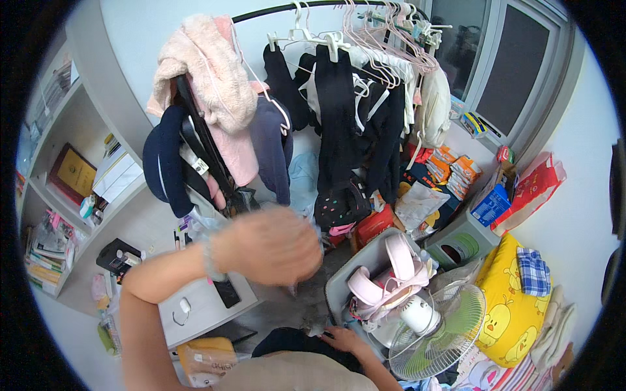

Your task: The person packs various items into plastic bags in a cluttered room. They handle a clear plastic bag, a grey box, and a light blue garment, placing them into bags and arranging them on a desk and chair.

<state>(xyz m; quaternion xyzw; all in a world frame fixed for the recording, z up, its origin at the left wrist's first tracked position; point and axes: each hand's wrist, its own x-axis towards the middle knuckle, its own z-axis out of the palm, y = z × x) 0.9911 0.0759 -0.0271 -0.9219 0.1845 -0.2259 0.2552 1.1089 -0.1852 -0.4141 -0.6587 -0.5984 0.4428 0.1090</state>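
My left hand (271, 247), blurred by motion and with a bracelet at the wrist, is raised in the middle of the view. Its fingers curl downward, and whether anything is in them is hidden. Low down, my right hand (346, 339) is beside the dark cloth at my lap, near the corner of a grey plastic bin (337, 279). A small pale, crumpled thing (313, 326) shows by its fingertips; I cannot tell if they grip it. Pink padded things with straps (386, 288) fill the bin. A small electric fan with green blades (440, 330) leans against it.
A clothes rack (313, 7) carries hangers and dark garments (335, 117). On the left, a phone (226, 293) and a white charger (185, 305) lie on the desk (171, 320). A yellow chick-print cushion (513, 313) and a grey box (452, 247) stand on the right.
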